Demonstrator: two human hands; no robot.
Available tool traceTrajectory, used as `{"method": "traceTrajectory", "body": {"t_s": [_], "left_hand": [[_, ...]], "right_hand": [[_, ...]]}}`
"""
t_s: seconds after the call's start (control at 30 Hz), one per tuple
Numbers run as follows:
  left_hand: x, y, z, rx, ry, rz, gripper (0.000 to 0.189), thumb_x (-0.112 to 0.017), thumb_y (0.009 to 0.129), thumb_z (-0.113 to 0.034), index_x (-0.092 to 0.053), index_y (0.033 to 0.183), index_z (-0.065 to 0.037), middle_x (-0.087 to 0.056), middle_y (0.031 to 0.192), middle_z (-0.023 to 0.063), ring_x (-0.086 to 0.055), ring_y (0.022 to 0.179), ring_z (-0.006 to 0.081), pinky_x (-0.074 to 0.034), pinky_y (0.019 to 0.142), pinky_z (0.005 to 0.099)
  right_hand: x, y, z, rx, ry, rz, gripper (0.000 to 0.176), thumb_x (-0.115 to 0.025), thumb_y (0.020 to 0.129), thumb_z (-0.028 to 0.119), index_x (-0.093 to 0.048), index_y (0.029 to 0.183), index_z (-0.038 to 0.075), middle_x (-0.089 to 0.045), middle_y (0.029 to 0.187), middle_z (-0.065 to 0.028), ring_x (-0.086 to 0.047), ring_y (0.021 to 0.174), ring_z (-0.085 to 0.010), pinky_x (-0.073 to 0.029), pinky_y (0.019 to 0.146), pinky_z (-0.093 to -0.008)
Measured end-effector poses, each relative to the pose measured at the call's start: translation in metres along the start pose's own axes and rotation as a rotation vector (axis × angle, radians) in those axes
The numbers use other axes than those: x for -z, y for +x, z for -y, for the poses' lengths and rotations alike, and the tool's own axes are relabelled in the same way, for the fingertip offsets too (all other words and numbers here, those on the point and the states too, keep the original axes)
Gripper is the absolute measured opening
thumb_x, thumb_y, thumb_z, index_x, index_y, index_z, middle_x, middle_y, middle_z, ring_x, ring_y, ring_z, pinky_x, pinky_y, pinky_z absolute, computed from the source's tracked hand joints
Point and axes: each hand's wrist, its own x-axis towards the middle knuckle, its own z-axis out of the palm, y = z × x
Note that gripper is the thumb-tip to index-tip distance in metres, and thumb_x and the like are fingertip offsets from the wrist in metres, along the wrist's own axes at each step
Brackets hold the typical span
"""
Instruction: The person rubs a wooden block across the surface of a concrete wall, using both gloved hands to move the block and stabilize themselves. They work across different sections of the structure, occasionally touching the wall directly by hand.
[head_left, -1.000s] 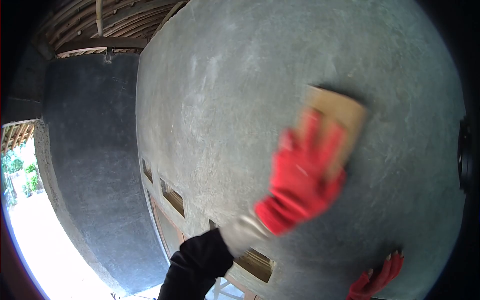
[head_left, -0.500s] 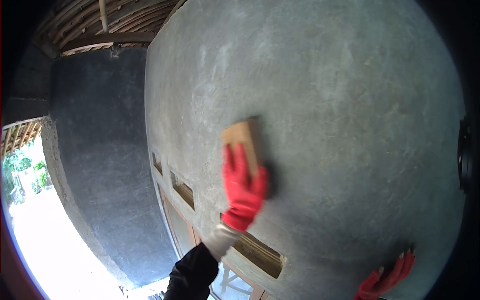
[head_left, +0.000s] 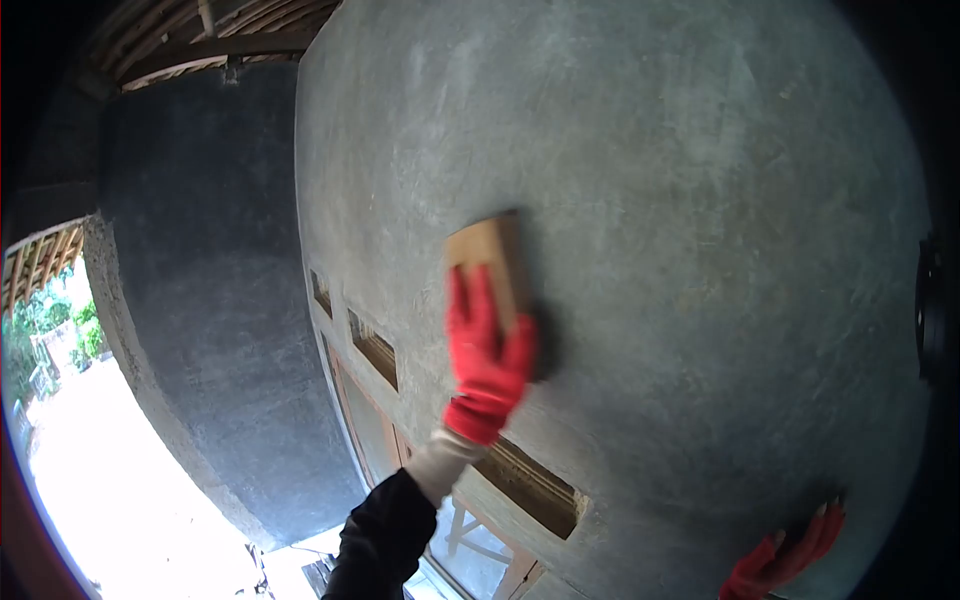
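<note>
My left hand (head_left: pixel 487 355), in a red glove, grips a light brown wooden block (head_left: pixel 490 262) that lies against the grey plastered wall (head_left: pixel 650 300). The block stands nearly upright, its top end above my fingers. At the lower right, my right hand (head_left: pixel 790 555) wears a red glove with bare fingertips showing. Its fingers are apart and rest on the same wall, with nothing in them.
Rectangular openings (head_left: pixel 530 488) run along the wall's lower left, above wood-framed windows (head_left: pixel 470 545). A dark wall (head_left: pixel 225 300) meets the grey one at the left. Beyond it is a bright doorway. Roof beams (head_left: pixel 220 46) cross the upper left.
The view has shifted a little, so the openings appear further right. My left hand and the block appear slightly higher in view. My right hand is still on the wall, slightly further right in view.
</note>
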Motion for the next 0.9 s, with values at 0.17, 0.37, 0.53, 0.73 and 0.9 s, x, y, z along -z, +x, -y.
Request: {"method": "traceTrajectory", "body": {"t_s": [0.17, 0.37, 0.53, 0.73, 0.9], "left_hand": [[0.002, 0.021, -0.053, -0.267, -0.012, 0.110, 0.075, -0.066, 0.080, -0.026, -0.038, 0.146, -0.003, -0.032, 0.146, 0.0359, -0.045, 0.119, 0.0538, -0.039, 0.099, 0.0534], [0.001, 0.026, 0.067, 0.312, -0.035, -0.116, 0.070, -0.064, 0.090, -0.028, -0.034, 0.148, -0.003, -0.029, 0.149, 0.0325, -0.039, 0.131, 0.0468, -0.036, 0.107, 0.0462], [0.000, 0.030, -0.046, -0.126, -0.029, 0.090, 0.073, -0.064, 0.083, -0.029, -0.038, 0.147, -0.006, -0.030, 0.147, 0.0357, -0.037, 0.132, 0.0523, -0.035, 0.105, 0.0519], [0.001, 0.029, 0.020, -0.065, -0.053, -0.014, 0.072, -0.064, 0.084, -0.026, -0.037, 0.147, -0.004, -0.031, 0.147, 0.0353, -0.038, 0.132, 0.0495, -0.036, 0.105, 0.0513], [-0.004, 0.026, 0.095, 0.347, -0.043, -0.147, 0.068, -0.060, 0.091, -0.029, -0.033, 0.148, -0.001, -0.029, 0.150, 0.0315, -0.038, 0.132, 0.0486, -0.036, 0.108, 0.0465]], "right_hand": [[0.002, 0.011, 0.007, 0.034, -0.013, -0.015, 0.047, -0.053, 0.097, 0.034, -0.054, 0.130, 0.002, -0.057, 0.128, -0.0216, -0.055, 0.117, -0.0403, -0.038, 0.102, -0.0561], [0.002, 0.006, 0.004, 0.015, 0.012, -0.028, 0.047, -0.052, 0.097, 0.035, -0.054, 0.129, 0.002, -0.058, 0.126, -0.0215, -0.055, 0.117, -0.0406, -0.037, 0.102, -0.0563], [-0.003, 0.003, 0.006, -0.011, -0.013, -0.081, 0.048, -0.051, 0.098, 0.036, -0.056, 0.127, -0.001, -0.059, 0.126, -0.0214, -0.055, 0.116, -0.0409, -0.037, 0.102, -0.0555], [-0.004, 0.011, 0.008, 0.021, -0.053, -0.067, 0.047, -0.050, 0.097, 0.034, -0.056, 0.127, -0.002, -0.058, 0.127, -0.0219, -0.054, 0.117, -0.0418, -0.039, 0.101, -0.0548], [-0.002, -0.007, -0.010, 0.013, -0.093, 0.065, 0.048, -0.041, 0.101, 0.026, -0.044, 0.139, -0.004, -0.044, 0.144, -0.0244, -0.040, 0.134, -0.0407, -0.031, 0.111, -0.0506]]}}
